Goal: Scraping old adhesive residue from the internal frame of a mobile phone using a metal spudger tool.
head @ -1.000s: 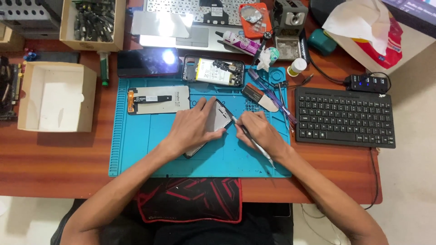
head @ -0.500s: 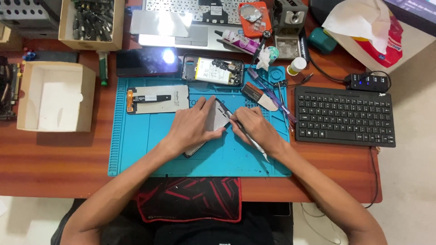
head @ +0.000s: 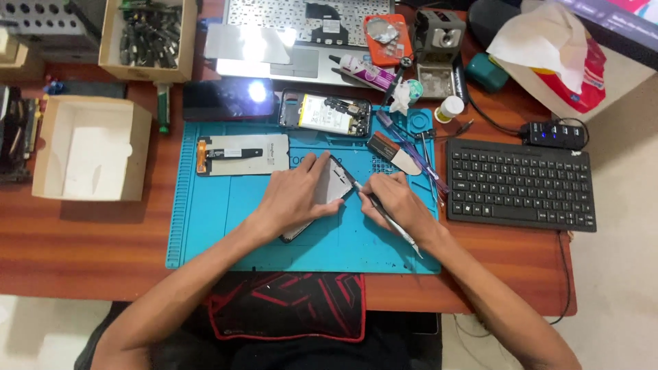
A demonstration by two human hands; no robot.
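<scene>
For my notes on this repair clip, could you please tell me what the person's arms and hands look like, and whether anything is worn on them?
Both arms are bare along all that shows, with no sleeves in view. The left hand and right hand wear no gloves, and no watch, bracelet or strap shows at either wrist. Rings cannot be made out at this size. Both forearms are slim.

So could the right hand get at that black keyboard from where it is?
Probably yes. The right hand holds a metal tool at the phone frame; the keyboard lies just beside it, nothing between, though the tool occupies its fingers.
</scene>
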